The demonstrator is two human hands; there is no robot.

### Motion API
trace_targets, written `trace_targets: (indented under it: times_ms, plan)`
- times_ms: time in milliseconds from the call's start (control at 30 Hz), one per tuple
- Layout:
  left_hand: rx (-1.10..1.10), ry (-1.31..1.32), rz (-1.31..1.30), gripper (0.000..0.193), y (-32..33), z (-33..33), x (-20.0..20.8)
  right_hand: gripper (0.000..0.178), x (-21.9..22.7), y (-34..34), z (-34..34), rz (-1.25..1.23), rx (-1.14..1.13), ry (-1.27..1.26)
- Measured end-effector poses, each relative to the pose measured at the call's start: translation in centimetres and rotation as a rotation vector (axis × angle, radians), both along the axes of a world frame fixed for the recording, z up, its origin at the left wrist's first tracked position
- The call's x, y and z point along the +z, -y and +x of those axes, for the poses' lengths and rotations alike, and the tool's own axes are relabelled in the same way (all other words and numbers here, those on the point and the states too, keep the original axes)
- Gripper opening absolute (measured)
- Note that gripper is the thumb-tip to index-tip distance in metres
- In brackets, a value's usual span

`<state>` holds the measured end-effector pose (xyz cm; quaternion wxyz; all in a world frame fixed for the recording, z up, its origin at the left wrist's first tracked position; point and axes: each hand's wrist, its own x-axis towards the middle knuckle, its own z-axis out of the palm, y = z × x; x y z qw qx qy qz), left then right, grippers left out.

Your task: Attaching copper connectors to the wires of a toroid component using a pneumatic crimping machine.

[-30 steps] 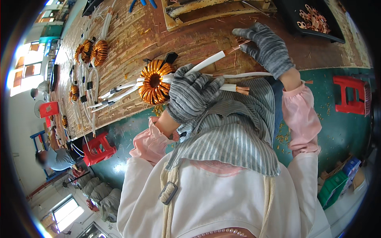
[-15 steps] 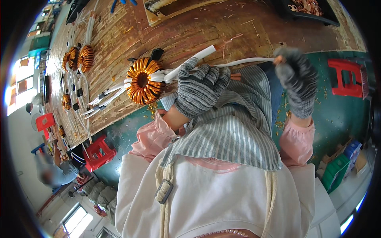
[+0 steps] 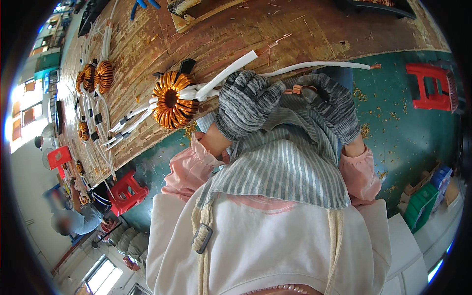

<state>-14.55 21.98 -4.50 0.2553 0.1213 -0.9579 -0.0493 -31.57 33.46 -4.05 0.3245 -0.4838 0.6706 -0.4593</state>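
Observation:
A ring-shaped coil (image 3: pixel 170 98) wound with copper wire lies at the table's front edge, its white-sleeved leads running right. My left hand (image 3: pixel 247 104), in a grey-and-black striped knit glove, is closed around these leads just right of the coil. One thick white sleeve (image 3: pixel 231 73) slants up past its knuckles. A thinner white-sleeved lead (image 3: pixel 319 64) stretches far right beyond the table edge, bare copper strands at its tip. Bare copper wire ends (image 3: pixel 296 89) come out right of my left fist. My gloved right hand (image 3: pixel 333 101) pinches them, its fingertips partly hidden.
More copper coils (image 3: pixel 103 75) with white leads lie at the table's left. A wooden frame (image 3: pixel 201 11) and a black tray (image 3: pixel 383 7) are at the far side. Red stools (image 3: pixel 427 86) (image 3: pixel 127 192) stand on the green floor. Another person (image 3: pixel 73 221) sits far left.
My right hand has let go of the long thin lead's tip at the right and come left and down to the copper ends beside my left fist. The left hand keeps its hold.

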Motion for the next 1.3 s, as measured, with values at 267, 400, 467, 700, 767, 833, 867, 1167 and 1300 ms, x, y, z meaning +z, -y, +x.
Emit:
trace_targets:
  times_ms: [267, 400, 467, 700, 767, 833, 867, 1167, 1300]
  plan:
    - [-0.030, -0.027, 0.023, 0.028, 0.1, -0.1, -0.1, 0.019, -1.3, 0.5, 0.2, -0.099, 0.026, -0.081]
    - [-0.037, -0.051, 0.036, 0.028, 0.1, -0.2, -0.1, 0.019, -1.0, 0.6, 0.4, -0.128, 0.062, -0.105]
    - [-0.044, -0.061, 0.048, 0.028, 0.2, -0.1, -0.1, 0.020, -0.7, 0.7, 0.4, -0.154, 0.105, -0.127]
    - [-0.041, -0.109, 0.067, 0.038, 0.0, 1.0, 0.7, 0.020, 0.1, 1.5, 0.6, -0.296, 0.176, -0.317]
    - [-0.048, -0.127, -0.081, 0.039, -0.1, 2.4, 1.2, 0.019, 0.4, 1.6, 0.6, -0.304, 0.194, -0.326]
    - [0.223, -0.044, -0.257, 0.038, 0.1, 5.3, 1.7, 0.018, 0.5, 1.5, 0.7, -0.237, 0.161, -0.222]
    - [0.224, -0.044, -0.261, 0.038, 0.3, 6.3, 1.8, 0.018, 0.5, 1.6, 0.7, -0.241, 0.162, -0.221]
    - [0.308, 0.280, -0.331, 0.040, 3.1, 10.5, 2.8, 0.016, 2.8, 2.3, 0.9, -0.267, 0.173, -0.314]
    - [0.284, 0.354, -0.448, 0.040, 3.5, 11.2, 3.9, 0.013, 4.4, 3.2, 0.9, -0.284, 0.200, -0.268]
